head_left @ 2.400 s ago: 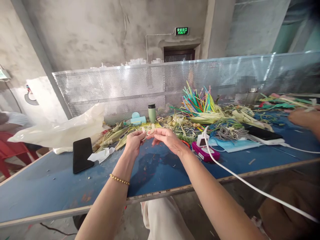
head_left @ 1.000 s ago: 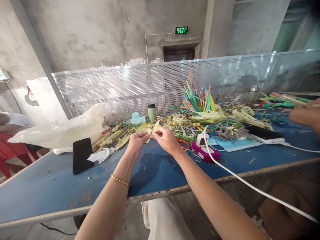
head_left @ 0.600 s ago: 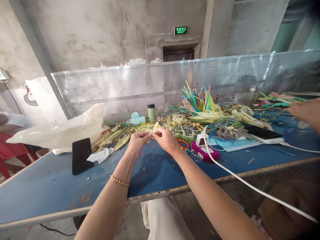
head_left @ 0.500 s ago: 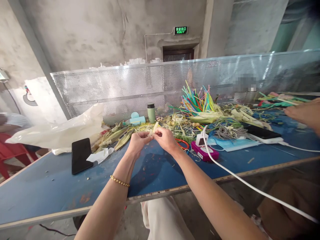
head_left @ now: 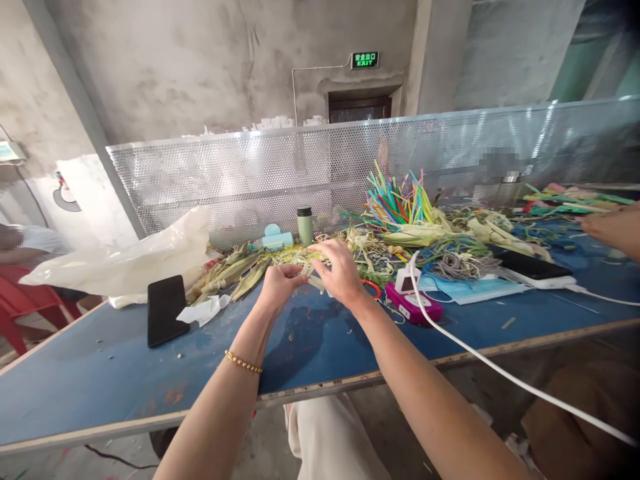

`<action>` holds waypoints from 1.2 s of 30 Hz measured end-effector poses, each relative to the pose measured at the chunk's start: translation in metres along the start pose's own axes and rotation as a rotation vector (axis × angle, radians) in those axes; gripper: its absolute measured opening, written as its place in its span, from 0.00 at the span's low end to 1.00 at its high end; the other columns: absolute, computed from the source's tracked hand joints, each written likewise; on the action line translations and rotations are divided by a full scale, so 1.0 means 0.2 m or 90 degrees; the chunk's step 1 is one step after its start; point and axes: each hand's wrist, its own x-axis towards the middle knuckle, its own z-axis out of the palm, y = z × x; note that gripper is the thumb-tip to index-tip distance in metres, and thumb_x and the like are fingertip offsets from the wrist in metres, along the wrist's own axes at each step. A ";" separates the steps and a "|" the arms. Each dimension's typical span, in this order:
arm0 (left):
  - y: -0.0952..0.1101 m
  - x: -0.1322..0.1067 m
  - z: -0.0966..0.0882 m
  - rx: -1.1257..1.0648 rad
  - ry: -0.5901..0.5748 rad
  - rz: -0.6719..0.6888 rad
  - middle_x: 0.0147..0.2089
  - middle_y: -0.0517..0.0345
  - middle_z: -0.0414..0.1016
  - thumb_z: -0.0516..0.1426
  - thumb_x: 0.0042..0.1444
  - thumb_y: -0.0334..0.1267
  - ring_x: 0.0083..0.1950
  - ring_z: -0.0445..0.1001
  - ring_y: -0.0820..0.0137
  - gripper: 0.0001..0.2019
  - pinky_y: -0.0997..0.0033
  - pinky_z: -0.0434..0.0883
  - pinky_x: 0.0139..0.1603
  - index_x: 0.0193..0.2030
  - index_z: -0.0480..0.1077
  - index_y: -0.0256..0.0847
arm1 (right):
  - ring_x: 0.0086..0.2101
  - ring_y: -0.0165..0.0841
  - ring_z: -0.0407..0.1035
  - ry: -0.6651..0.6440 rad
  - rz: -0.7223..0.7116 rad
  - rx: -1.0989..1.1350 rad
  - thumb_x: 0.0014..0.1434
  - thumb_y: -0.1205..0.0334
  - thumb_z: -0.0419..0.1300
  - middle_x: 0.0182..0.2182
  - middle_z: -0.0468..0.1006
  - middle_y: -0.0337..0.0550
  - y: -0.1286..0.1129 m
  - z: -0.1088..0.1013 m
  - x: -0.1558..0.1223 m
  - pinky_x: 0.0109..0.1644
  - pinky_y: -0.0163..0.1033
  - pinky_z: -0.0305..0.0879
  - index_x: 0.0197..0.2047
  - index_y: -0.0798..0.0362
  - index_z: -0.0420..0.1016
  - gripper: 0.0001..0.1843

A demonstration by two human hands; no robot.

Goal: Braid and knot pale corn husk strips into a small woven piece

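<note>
Here at the blue-topped table [head_left: 100, 380], the left hand [head_left: 280, 288] has thumb and forefinger pinched firmly on a pale, papery husk strip [head_left: 316, 283], thin and flat, held just above the tabletop between the two hands. Over on its other side, the right hand [head_left: 343, 272] has thumb and fingers spread apart; whether they brush the strip, I can't tell from here. One gold beaded bracelet [head_left: 243, 362] circles the left wrist.

Just behind, dry, ribbed corn husks [head_left: 230, 275] lie in a loose heap, then a spray of slim, smooth coloured strips [head_left: 397, 203], too many to count. A glossy, creased plastic sheet [head_left: 135, 257] slumps at left. Now the count: two flat black phones, one [head_left: 166, 311] partly under crumpled white paper [head_left: 204, 310], the other [head_left: 534, 265] on a white slab at right; one upright green tumbler [head_left: 305, 229]; one boxy magenta adapter [head_left: 414, 305]; one pleated blue face mask [head_left: 480, 289]. Another person's hand [head_left: 613, 227] shows at the right edge.
</note>
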 end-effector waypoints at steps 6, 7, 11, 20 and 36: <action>0.01 -0.01 0.00 0.075 -0.063 0.050 0.18 0.66 0.65 0.68 0.36 0.37 0.20 0.56 0.79 0.19 0.76 0.50 0.22 0.38 0.79 0.34 | 0.40 0.36 0.69 -0.167 -0.003 0.046 0.59 0.69 0.62 0.36 0.78 0.44 0.00 0.02 -0.01 0.46 0.41 0.61 0.38 0.51 0.78 0.05; 0.01 -0.01 -0.01 0.082 -0.074 0.048 0.18 0.66 0.65 0.68 0.36 0.37 0.20 0.57 0.79 0.19 0.77 0.51 0.22 0.38 0.79 0.34 | 0.38 0.35 0.69 -0.169 0.004 0.054 0.59 0.70 0.62 0.35 0.77 0.43 0.00 0.02 -0.01 0.45 0.40 0.61 0.36 0.52 0.77 0.04; 0.02 -0.01 -0.02 0.088 -0.100 0.040 0.20 0.62 0.70 0.67 0.36 0.37 0.22 0.62 0.76 0.17 0.76 0.56 0.24 0.36 0.79 0.34 | 0.34 0.32 0.68 -0.173 0.023 0.080 0.58 0.70 0.63 0.31 0.76 0.41 0.00 0.02 -0.01 0.41 0.37 0.59 0.31 0.54 0.74 0.04; -0.01 0.01 -0.02 0.085 -0.122 0.034 0.24 0.58 0.75 0.67 0.36 0.36 0.26 0.68 0.72 0.11 0.74 0.62 0.29 0.29 0.78 0.35 | 0.32 0.32 0.67 -0.203 0.042 0.038 0.59 0.67 0.62 0.29 0.76 0.41 -0.01 0.02 -0.01 0.37 0.37 0.56 0.30 0.55 0.72 0.06; 0.03 -0.01 -0.04 -0.052 -0.026 -0.051 0.24 0.52 0.78 0.72 0.31 0.41 0.21 0.65 0.76 0.15 0.74 0.60 0.24 0.25 0.79 0.34 | 0.25 0.32 0.65 0.004 0.207 -0.052 0.63 0.57 0.56 0.22 0.74 0.43 0.06 -0.03 0.01 0.32 0.38 0.55 0.23 0.53 0.70 0.18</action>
